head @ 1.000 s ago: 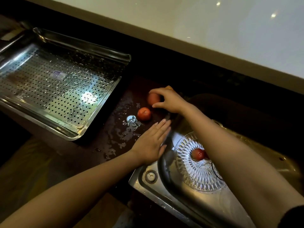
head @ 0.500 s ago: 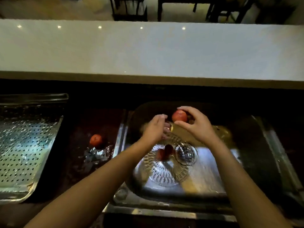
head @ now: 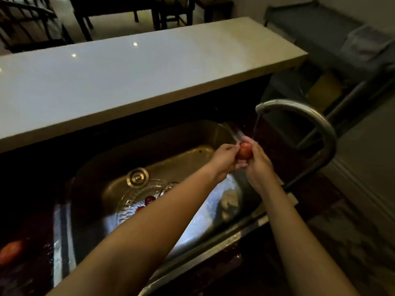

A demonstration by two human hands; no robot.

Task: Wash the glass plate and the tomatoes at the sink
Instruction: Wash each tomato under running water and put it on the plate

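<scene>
Both hands cup a round red tomato under the curved metal tap. The left hand grips its left side, the right hand its right. The patterned glass plate lies in the near-left steel sink

Sink: brushed steel, dull sheen, wet. Faucet: same metal, satin. Glass plate: clear cut glass w/ ribbed pattern, glinting. Tomato under the water: smooth, glossy skin. Counter: pale polished stone, reflective.
</scene>
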